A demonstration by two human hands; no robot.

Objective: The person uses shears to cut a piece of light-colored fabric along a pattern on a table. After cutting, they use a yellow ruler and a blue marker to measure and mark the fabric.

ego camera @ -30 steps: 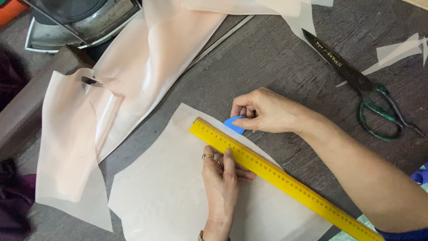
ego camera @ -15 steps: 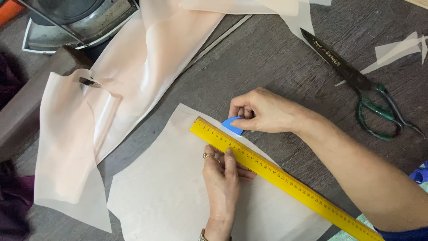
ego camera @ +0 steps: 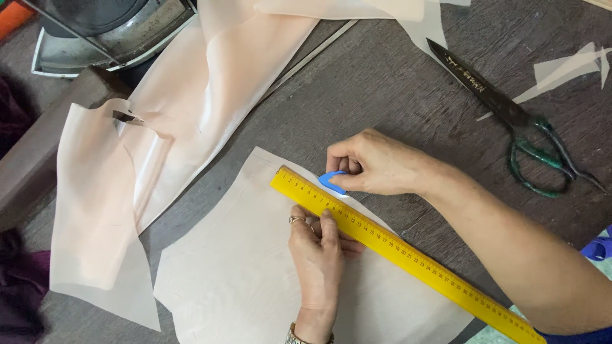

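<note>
Dark grey cloth covers the work table (ego camera: 395,83) that fills the frame. Near the middle lies a pale cream cut fabric piece (ego camera: 236,274), flat, reaching down to the lower edge. Across it runs a yellow ruler (ego camera: 408,255), slanting from the centre toward the lower right corner. The left hand (ego camera: 319,255) comes up from the bottom edge and presses flat on the ruler, fingers together, a ring on one finger. The right hand (ego camera: 376,165), entering from the lower right, pinches a small blue tailor's chalk (ego camera: 333,181) between thumb and forefinger, its edge touching the fabric just beside the ruler's upper end. A long peach fabric length (ego camera: 159,140) drapes from the top centre down the left side. Dark scissors (ego camera: 510,121) with green handles lie at upper right, well apart from the hands. An iron (ego camera: 95,32) sits at the upper left.
</note>
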